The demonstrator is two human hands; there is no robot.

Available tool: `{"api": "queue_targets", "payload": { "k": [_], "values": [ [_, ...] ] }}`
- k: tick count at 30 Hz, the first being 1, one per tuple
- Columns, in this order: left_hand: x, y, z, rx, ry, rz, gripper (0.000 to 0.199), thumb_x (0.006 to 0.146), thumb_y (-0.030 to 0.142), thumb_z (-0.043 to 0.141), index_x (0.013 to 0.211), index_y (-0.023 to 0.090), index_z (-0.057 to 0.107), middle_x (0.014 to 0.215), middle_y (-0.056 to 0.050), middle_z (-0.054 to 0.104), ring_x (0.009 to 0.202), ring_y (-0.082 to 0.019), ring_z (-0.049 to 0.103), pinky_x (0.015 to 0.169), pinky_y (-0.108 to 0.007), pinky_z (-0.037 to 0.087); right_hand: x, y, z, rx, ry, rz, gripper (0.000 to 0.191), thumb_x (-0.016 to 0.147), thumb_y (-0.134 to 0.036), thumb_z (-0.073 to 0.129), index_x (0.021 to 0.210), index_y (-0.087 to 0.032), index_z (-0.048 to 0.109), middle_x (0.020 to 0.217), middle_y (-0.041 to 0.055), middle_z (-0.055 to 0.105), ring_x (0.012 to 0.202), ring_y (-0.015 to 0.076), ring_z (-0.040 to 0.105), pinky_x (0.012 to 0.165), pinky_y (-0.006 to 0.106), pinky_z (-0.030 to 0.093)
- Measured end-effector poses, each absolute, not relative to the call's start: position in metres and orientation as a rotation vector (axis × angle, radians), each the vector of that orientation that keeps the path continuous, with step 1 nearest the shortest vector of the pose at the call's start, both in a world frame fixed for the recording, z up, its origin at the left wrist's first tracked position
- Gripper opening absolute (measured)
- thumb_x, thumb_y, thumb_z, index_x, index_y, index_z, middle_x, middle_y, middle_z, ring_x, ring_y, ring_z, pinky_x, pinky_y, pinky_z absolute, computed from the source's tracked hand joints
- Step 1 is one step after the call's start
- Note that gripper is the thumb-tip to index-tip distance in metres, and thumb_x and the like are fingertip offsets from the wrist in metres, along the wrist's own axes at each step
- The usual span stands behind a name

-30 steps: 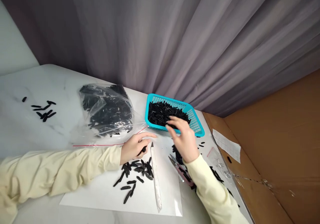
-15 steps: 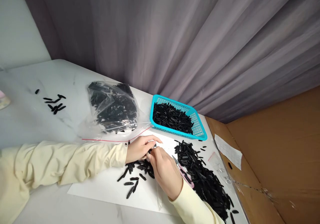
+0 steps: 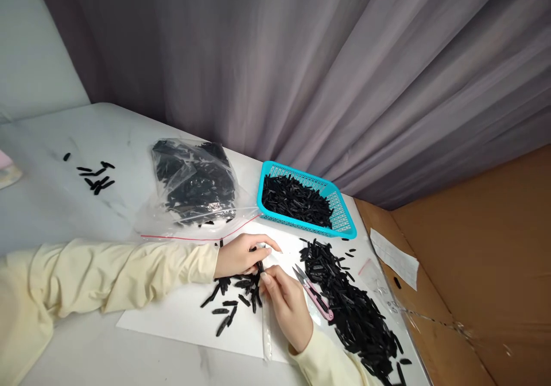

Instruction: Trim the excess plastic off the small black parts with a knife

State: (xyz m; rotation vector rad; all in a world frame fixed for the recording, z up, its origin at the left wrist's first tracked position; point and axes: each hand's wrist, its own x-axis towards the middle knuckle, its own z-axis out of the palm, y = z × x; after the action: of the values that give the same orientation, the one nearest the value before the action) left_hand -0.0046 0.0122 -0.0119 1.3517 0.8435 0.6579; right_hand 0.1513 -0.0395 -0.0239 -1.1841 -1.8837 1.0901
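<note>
My left hand (image 3: 241, 254) is closed round a black piece (image 3: 259, 266), its index finger stretched out to the right. Just below and to the right, my right hand (image 3: 287, 301) has thumb and fingers pinched near the lower end of that piece; whether it grips something of its own is too small to tell. Loose black pieces (image 3: 247, 284) lie under and below the hands on white paper (image 3: 181, 323). Pink-handled snips (image 3: 313, 294) lie right of my right hand, beside a large heap of black pieces (image 3: 357, 317).
A turquoise basket (image 3: 307, 225) holding black pieces stands behind the hands. Left of it lies a clear zip bag (image 3: 196, 182) full of them. Several pieces (image 3: 97, 182) are scattered at the far left. A narrow clear strip (image 3: 267, 334) lies below my right hand. Crumpled paper (image 3: 394, 257) lies at the right.
My right hand has moved slightly down, away from my left fingers, which it overlapped before. The black piece between the hands and more of the snips now show.
</note>
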Motion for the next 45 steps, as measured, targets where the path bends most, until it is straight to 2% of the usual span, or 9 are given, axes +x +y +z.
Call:
{"api": "queue_targets", "payload": {
  "k": [6,16,22,28,33,37,45],
  "values": [
    [-0.005,0.010,-0.014,1.388,0.769,0.707,0.032,0.087,0.035,0.043,0.104,0.012,0.056,0.036,0.010,0.029,0.032,-0.005,0.026,0.034,-0.016,0.019,0.154,-0.032,-0.030,-1.148,-1.548,1.379,0.033,0.088,-0.043,0.044,0.067,-0.018,0.047,0.057,-0.0021,0.048,0.047,0.0091,0.043,0.047,0.022,0.035],
    [-0.005,0.011,-0.007,1.333,0.771,0.638,0.036,0.083,0.038,0.050,0.109,0.012,0.053,0.042,0.009,0.038,0.033,-0.004,0.026,0.032,-0.015,0.019,0.154,-0.034,-0.028,-1.144,-1.618,1.315,0.032,0.089,-0.041,0.043,0.071,-0.016,0.052,0.059,-0.0012,0.051,0.050,0.0092,0.045,0.051,0.022,0.037],
    [-0.006,0.016,-0.005,1.271,0.795,0.705,0.035,0.081,0.038,0.053,0.107,0.013,0.055,0.045,0.009,0.037,0.033,-0.003,0.027,0.034,-0.015,0.019,0.158,-0.027,-0.023,-0.979,-1.171,1.662,0.033,0.081,-0.044,0.057,0.066,-0.015,0.052,0.055,-0.0005,0.054,0.039,0.0070,0.043,0.036,0.018,0.028],
    [-0.005,0.014,-0.010,1.279,0.821,0.662,0.033,0.079,0.036,0.055,0.100,0.011,0.061,0.042,0.009,0.034,0.035,-0.004,0.027,0.036,-0.017,0.017,0.165,-0.016,-0.021,-0.799,-0.941,1.905,0.030,0.076,-0.038,0.063,0.062,-0.014,0.053,0.046,-0.0002,0.055,0.030,0.0057,0.040,0.029,0.016,0.023],
    [-0.003,0.012,-0.009,1.310,0.883,0.681,0.036,0.076,0.037,0.055,0.097,0.009,0.063,0.040,0.008,0.033,0.035,-0.005,0.025,0.036,-0.018,0.017,0.164,-0.017,-0.020,-0.810,-0.918,1.904,0.027,0.076,-0.035,0.063,0.062,-0.013,0.055,0.050,0.0009,0.057,0.033,0.0062,0.044,0.029,0.015,0.028],
    [-0.003,0.011,-0.007,1.354,0.939,0.712,0.038,0.076,0.037,0.054,0.100,0.009,0.064,0.039,0.008,0.033,0.036,-0.005,0.025,0.036,-0.018,0.019,0.162,-0.017,-0.020,-0.842,-0.929,1.854,0.023,0.077,-0.035,0.063,0.072,-0.012,0.060,0.061,0.0027,0.060,0.040,0.0077,0.050,0.030,0.015,0.035],
    [-0.004,0.010,-0.002,1.375,0.955,0.686,0.037,0.078,0.033,0.054,0.105,0.010,0.064,0.038,0.008,0.031,0.035,-0.005,0.023,0.034,-0.019,0.014,0.163,-0.017,-0.023,-0.851,-0.914,1.749,0.017,0.076,-0.031,0.065,0.073,-0.014,0.060,0.064,0.0019,0.060,0.041,0.0071,0.048,0.029,0.014,0.037]
  ]
}}
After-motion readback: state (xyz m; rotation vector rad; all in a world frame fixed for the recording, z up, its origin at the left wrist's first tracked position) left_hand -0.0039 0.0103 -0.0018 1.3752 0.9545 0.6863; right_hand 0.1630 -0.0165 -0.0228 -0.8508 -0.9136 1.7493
